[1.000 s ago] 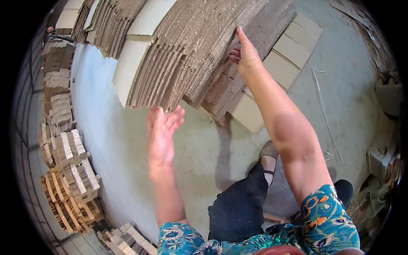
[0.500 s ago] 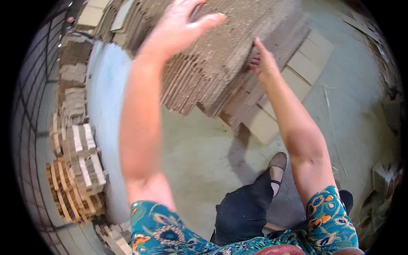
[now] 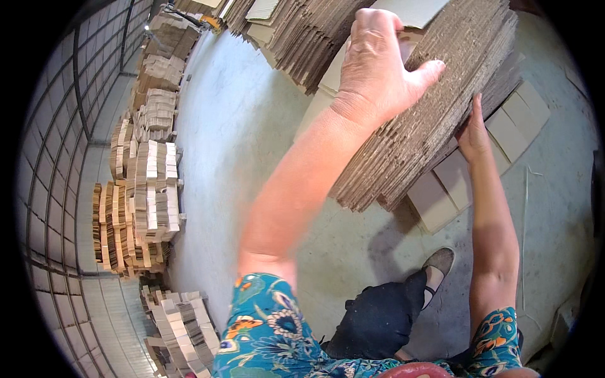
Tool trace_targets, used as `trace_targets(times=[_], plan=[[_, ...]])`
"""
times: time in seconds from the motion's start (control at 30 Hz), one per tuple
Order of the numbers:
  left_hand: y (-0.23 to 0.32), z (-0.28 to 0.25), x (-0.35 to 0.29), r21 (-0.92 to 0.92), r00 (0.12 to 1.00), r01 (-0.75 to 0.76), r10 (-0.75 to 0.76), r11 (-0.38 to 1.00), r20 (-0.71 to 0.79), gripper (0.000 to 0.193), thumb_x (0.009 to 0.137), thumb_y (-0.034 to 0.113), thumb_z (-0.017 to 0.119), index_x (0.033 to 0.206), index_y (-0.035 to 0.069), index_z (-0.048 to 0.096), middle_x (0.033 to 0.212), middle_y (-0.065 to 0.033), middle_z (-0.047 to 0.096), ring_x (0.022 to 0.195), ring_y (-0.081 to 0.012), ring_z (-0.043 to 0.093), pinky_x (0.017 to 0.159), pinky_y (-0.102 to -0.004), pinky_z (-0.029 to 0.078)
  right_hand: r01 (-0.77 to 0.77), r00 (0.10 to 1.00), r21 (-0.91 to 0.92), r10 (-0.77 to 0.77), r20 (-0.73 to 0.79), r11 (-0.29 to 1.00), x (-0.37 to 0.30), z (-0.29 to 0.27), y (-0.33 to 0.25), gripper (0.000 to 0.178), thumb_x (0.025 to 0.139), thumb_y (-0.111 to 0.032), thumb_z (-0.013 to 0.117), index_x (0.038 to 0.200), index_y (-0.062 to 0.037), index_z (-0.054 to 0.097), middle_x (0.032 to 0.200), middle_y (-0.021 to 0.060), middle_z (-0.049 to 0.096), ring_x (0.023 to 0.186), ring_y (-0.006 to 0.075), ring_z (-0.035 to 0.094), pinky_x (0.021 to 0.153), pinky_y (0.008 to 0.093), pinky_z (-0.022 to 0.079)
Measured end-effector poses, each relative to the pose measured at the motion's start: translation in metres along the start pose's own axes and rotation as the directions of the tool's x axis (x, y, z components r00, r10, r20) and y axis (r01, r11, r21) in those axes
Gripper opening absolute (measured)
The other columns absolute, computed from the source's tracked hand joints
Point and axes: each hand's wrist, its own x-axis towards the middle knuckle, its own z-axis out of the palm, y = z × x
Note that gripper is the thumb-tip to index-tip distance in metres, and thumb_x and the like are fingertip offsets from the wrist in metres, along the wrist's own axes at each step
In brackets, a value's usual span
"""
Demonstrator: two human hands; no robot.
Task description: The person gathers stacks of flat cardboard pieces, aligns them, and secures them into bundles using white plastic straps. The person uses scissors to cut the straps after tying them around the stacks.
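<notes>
Cardboard stack [image 3: 435, 110] ahead of me. Left hand [image 3: 377, 72] over it, thumb spread, contact unclear; right hand [image 3: 474, 137] open along its side. Probably steadying step; next move calls for even pressure.

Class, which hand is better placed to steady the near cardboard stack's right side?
Probably the right hand: it is at that side, while the left hand is over the cardboard stack.
</notes>
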Motion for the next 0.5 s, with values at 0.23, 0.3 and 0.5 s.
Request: trace_targets(times=[0.23, 0.3, 0.5], plan=[[0.05, -0.002, -0.025, 0.124, 0.996, -0.09, 0.087, 0.988, 0.026, 0.064, 0.065, 0.026, 0.075, 0.121, 0.009, 0.049, 0.109, -0.0138, 0.044, 0.102, -0.0308, 0.043, 0.093, -0.0421, 0.034, 0.106, 0.994, 0.267, -0.099, -0.037, 0.958, -0.021, 0.005, 0.0, 0.086, 0.081, -0.066, 0.046, 0.141, -0.0066, 0.028, 0.142, 0.015, 0.033, 0.131, 0.0304, 0.031, 0.108, 0.0423, 0.025], [0.071, -0.01, -0.039, 0.067, 0.992, -0.113, 0.109, 0.991, 0.058, 0.063, 0.066, 0.024, 0.074, 0.121, 0.009, 0.049, 0.112, -0.0139, 0.043, 0.103, -0.0308, 0.043, 0.092, -0.042, 0.034, 0.1, 0.993, 0.325, -0.113, 0.021, 0.94, -0.043, -0.003, -0.002, 0.091, 0.078, -0.071, 0.045, 0.142, -0.0085, 0.026, 0.144, 0.0157, 0.03, 0.133, 0.0316, 0.028, 0.108, 0.0439, 0.024], [0.078, -0.034, -0.097, -0.071, 0.987, -0.152, 0.155, 0.986, 0.036, 0.058, 0.07, 0.007, 0.069, 0.125, 0.007, 0.049, 0.127, -0.0185, 0.039, 0.123, -0.0356, 0.038, 0.102, -0.0445, 0.032, 0.035, 0.985, 0.29, 0.016, -0.173, 0.956, -0.107, 0.002, 0.008, 0.101, 0.073, -0.08, 0.04, 0.144, -0.0104, 0.021, 0.148, 0.0148, 0.023, 0.134, 0.0312, 0.024, 0.106, 0.0503, 0.024]])
